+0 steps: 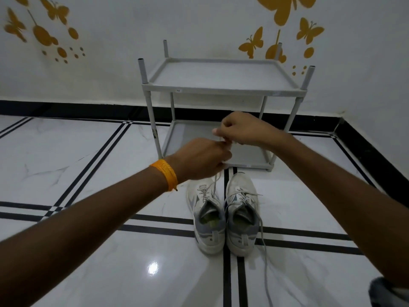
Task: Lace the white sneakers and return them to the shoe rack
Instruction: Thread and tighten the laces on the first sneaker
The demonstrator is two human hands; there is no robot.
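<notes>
A white wall [199,25] fills the view from 10 to 2 o'clock, stencilled with yellow butterflies [285,7] at 1 o'clock and yellow dots [43,36] at 10 o'clock. A black skirting band [66,110] runs along its foot. The glossy white marble floor [77,151] carries thin black inlay lines [228,284]. A lamp's glare [153,267] shines at 7 o'clock.

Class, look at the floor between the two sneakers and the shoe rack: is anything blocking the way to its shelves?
Nothing visible does. The sneakers sit on bare floor tile right before the shoe rack, both shelves bare. Only the left hand and right hand, holding a lace, hover between.
</notes>
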